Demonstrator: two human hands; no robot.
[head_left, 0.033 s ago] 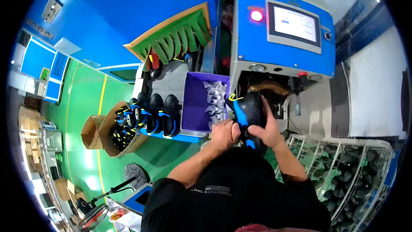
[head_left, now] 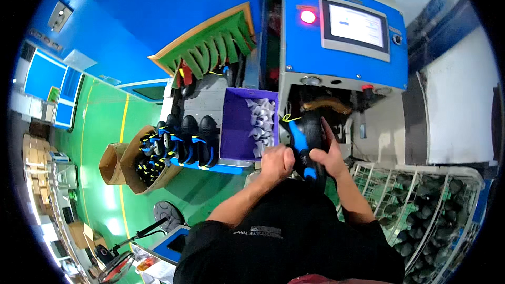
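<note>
A black shoe (head_left: 314, 131) with a blue side stripe and a yellow lace loop is held in front of my body, toe pointing away. My right hand (head_left: 331, 156) wraps its right side, thumb lying across the shoe toward the blue part. Closed in a fist against the left edge, my left hand (head_left: 276, 165) grips the shoe near its opening; the fingertips are hidden. Left of the shoe stands a purple box (head_left: 235, 126) with crumpled white pieces (head_left: 262, 121) along its right side.
Several black-and-blue shoes (head_left: 206, 137) line the bench edge. Ahead is a blue machine (head_left: 342, 68) with a lit screen and red light. A green strip curtain (head_left: 215, 52) hangs at an opening. Cardboard boxes (head_left: 113, 163) sit left; a wire cart (head_left: 421, 171) of dark shapes stands right.
The shoe has rolled slightly in my hands, so its blue stripe and edge look narrower. The whole view has shifted a little; both hands keep their hold.
</note>
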